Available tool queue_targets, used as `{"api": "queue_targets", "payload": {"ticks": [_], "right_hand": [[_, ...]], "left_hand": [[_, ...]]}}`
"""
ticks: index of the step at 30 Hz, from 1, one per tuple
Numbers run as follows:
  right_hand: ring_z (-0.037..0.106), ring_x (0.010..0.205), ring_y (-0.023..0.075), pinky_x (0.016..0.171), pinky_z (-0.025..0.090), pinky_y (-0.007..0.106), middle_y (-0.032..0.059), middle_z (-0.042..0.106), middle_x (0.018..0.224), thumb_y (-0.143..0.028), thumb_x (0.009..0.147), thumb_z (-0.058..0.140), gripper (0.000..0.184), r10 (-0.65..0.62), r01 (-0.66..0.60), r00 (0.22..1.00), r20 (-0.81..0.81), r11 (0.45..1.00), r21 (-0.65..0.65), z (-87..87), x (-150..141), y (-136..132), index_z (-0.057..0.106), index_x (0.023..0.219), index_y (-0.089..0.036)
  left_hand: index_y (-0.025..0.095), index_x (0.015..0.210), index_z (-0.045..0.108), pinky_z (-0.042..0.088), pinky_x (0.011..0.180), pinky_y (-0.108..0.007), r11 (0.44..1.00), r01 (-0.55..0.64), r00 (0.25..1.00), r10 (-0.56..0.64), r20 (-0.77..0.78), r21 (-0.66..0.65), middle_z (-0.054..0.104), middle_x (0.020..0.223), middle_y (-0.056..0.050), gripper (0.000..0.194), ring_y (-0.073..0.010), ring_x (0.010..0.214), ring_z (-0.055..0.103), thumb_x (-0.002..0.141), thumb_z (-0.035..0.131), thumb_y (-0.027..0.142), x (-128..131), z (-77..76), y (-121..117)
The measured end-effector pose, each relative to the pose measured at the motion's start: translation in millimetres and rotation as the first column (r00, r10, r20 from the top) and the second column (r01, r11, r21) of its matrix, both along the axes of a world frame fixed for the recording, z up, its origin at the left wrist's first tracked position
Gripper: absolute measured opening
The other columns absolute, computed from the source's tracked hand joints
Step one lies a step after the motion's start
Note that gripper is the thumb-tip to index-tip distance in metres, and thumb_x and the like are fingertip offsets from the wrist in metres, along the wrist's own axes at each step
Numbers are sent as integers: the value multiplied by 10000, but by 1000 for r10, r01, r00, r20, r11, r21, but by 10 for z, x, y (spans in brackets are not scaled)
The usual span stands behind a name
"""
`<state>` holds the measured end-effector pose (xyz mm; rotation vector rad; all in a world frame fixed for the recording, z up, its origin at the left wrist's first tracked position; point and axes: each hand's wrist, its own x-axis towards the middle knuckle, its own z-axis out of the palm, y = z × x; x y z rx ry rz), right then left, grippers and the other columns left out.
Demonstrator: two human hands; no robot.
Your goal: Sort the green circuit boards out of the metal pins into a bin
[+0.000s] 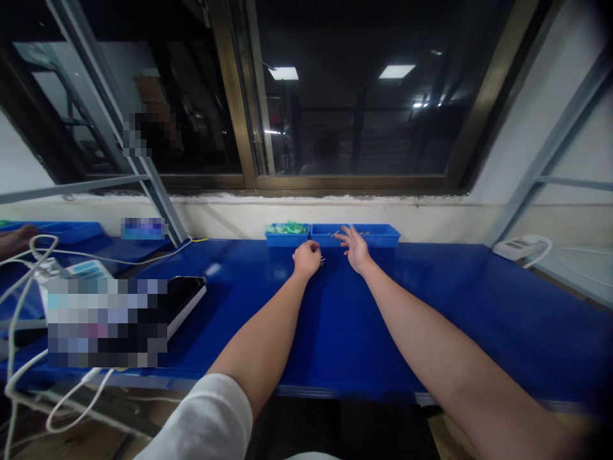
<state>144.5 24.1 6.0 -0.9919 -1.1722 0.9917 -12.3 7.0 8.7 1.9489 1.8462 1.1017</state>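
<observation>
Head: hands (307, 259) (355, 249) near bench's far edge (431, 243)

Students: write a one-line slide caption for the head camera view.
Left hand closed, right hand open, reaching across a blue workbench toward blue plastic bins beneath a window.

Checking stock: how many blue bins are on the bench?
4: one bin far left; three at the back: one with green parts, then two. More may hide behind the blur.

No legible text or labels, as far as visible.
</observation>
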Motion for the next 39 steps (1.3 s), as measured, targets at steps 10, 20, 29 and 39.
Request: {"api": "queue_targets", "payload": {"ticks": [10,20,29,39], "right_hand": [[559,852,180,529,369,221,83,655,1057,-659,756,349,665,53,-53,997,48,998,13,-87,-16,52,546,1178,-184],[588,883,190,817,421,300,48,680,918,-291,775,476,274,-273,205,696,665,962,181,-128,6,29,679,936,-201],[396,1132,244,946,312,418,-47,440,1360,-165,786,406,504,-58,-128,204,977,988,85,-132,-118,-83,505,1246,-346],[485,977,231,854,372,335,83,601,1011,-228,808,458,277,-159,-30,304,939,984,176,-87,-131,-136,676,978,-249]], "left_hand": [[121,1101,540,419,854,-402,990,-68,912,11,-409,-124,574,1117,-186,597,-327,1063,531,746,437,590,92,83,-195],[170,1060,544,424,843,-365,987,113,845,-155,-512,-113,589,1114,-137,431,-271,1033,555,829,363,486,62,4,-135],[191,1023,601,446,810,-337,984,102,852,-162,-498,-145,618,1083,-113,345,-255,994,580,801,404,366,49,21,-110],[181,1012,600,428,838,-387,985,131,848,-171,-501,-115,605,1088,-137,361,-284,1019,562,824,379,395,72,-10,-122]]}}
